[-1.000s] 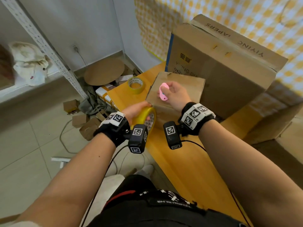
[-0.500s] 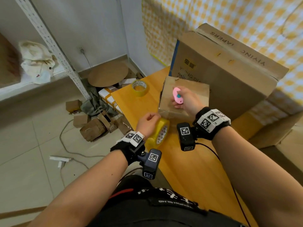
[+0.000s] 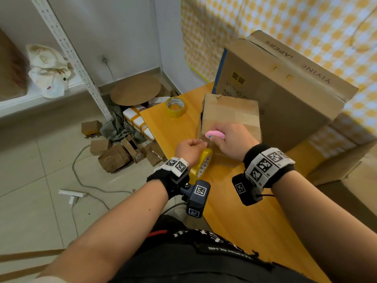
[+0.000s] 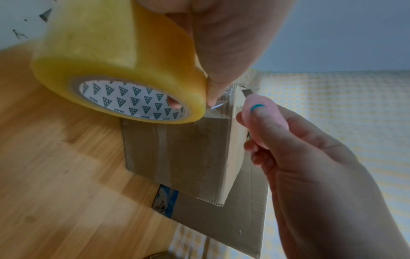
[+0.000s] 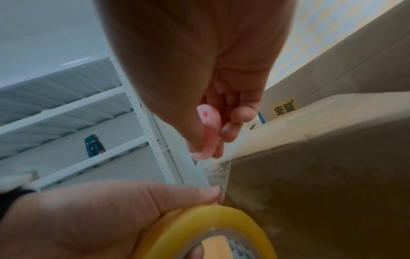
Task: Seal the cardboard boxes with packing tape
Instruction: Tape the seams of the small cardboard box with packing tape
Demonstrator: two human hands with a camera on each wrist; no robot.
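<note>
Item, near edge of the wooden table (image 3: 240, 221): my left hand (image 3: 188, 149), fingers curled through the yellow packing-tape roll (image 3: 201, 165), thumb pinning the drawn strip. Beyond: my right hand (image 3: 230, 137), closed around a small pink cutter (image 3: 215, 134), beside the small brown cardboard box (image 3: 230, 111). Step, as I judge: cutting the strip. Next: press the end flat.

In the head view, bare wooden tabletop (image 3: 255, 231) lies open across the lower centre, between the forearms. At centre the small cardboard box (image 3: 230, 115) stands just in front of the large carton (image 3: 285, 103), which walls off the upper right. A spare tape roll (image 3: 175, 106) lies left of the small box.
</note>
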